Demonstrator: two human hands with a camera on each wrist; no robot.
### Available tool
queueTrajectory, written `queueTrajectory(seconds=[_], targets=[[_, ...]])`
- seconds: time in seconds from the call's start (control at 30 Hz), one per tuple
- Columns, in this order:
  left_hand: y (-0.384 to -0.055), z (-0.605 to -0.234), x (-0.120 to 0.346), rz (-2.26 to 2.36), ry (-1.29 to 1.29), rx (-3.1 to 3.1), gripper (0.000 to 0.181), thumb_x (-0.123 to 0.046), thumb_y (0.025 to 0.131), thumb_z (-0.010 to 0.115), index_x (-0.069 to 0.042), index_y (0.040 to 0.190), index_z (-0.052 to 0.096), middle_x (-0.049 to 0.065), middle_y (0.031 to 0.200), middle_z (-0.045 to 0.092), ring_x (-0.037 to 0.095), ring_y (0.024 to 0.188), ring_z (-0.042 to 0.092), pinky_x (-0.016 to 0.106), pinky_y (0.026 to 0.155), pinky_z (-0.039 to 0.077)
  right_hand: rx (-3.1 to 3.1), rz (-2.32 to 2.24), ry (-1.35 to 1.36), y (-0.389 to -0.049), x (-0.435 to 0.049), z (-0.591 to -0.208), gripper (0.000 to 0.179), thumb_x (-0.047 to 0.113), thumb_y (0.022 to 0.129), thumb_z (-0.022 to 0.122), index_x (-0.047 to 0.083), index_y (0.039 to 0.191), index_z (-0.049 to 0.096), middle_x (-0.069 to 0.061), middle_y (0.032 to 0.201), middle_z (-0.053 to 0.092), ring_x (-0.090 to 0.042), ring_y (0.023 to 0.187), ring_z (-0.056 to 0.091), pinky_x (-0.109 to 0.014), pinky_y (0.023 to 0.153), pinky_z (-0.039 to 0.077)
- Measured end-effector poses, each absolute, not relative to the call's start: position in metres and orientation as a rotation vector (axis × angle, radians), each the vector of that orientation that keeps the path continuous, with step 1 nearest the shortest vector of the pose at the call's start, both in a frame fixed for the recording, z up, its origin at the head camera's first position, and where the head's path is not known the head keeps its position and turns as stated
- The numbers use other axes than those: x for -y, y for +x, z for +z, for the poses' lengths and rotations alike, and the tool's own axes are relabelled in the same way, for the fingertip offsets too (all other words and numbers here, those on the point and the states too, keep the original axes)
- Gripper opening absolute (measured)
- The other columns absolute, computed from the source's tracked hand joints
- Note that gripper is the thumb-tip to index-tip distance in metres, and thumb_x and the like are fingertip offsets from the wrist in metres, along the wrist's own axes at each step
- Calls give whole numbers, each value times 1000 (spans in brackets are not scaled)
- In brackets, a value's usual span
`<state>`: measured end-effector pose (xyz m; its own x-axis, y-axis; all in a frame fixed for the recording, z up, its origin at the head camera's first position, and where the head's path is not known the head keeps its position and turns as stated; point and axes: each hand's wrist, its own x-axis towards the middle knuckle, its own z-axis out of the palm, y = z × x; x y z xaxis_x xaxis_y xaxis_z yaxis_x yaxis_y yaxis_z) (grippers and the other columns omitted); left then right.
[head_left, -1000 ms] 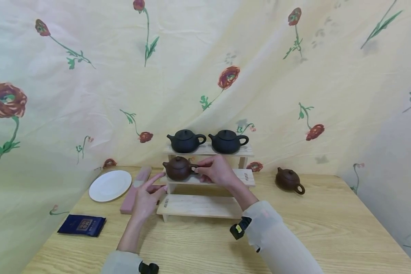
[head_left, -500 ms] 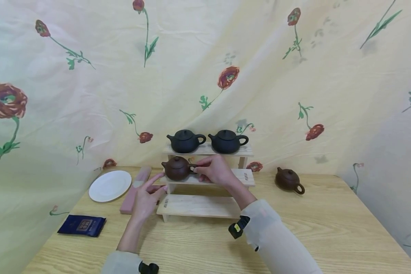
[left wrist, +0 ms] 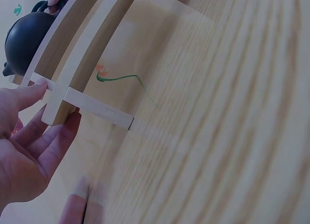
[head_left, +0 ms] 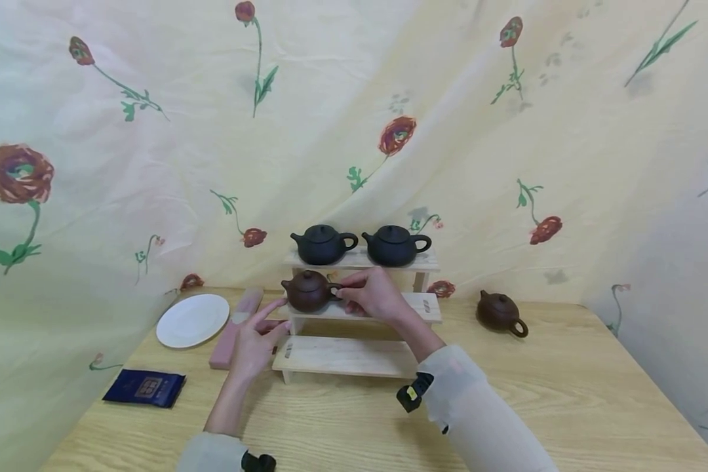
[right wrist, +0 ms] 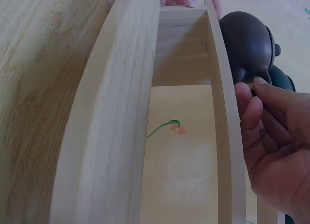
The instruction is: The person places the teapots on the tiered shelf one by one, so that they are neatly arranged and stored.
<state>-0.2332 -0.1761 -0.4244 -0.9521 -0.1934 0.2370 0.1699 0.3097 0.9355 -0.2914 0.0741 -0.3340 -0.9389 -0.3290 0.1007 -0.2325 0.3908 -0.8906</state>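
A brown teapot stands upright at the left end of the middle shelf of a tiered wooden stand, its spout to the left. My right hand pinches its handle between thumb and fingers; the right wrist view shows these fingertips at the dark pot. At the stand's left end, my left hand holds the middle shelf's edge, forefinger above and thumb below. The left wrist view shows the left hand's fingers against the wood. Two black teapots occupy the top shelf, spouts left.
Another brown teapot sits on the table to the right. Left of the stand lie a pink object, a white plate and a dark blue packet. A flowered cloth hangs close behind the stand.
The brown teapot in my right hand has shifted very slightly left along the middle shelf. My left hand stays at the stand's end. The head view has shifted a little.
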Motion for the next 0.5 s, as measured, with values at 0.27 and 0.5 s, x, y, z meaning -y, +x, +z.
queueTrajectory(seconds=[0.27, 0.5], targets=[[-233, -423, 176, -1685, 3, 2277, 49, -5, 96, 78, -18, 142, 69, 20, 104, 80, 7, 80, 66, 20, 57, 49, -2551, -1594, -516, -291, -75, -333, 22, 7, 96, 77, 2, 117, 80, -10, 85, 77, -14, 59, 67, -24, 52, 53], [-232, -424, 176, -1679, 8, 2279, 48, -6, 96, 78, -19, 141, 69, 20, 104, 80, 9, 80, 66, 21, 57, 49, -2547, -1596, -511, -290, -75, -334, 22, 7, 96, 77, 1, 117, 80, -10, 84, 77, -14, 59, 67, -24, 52, 53]])
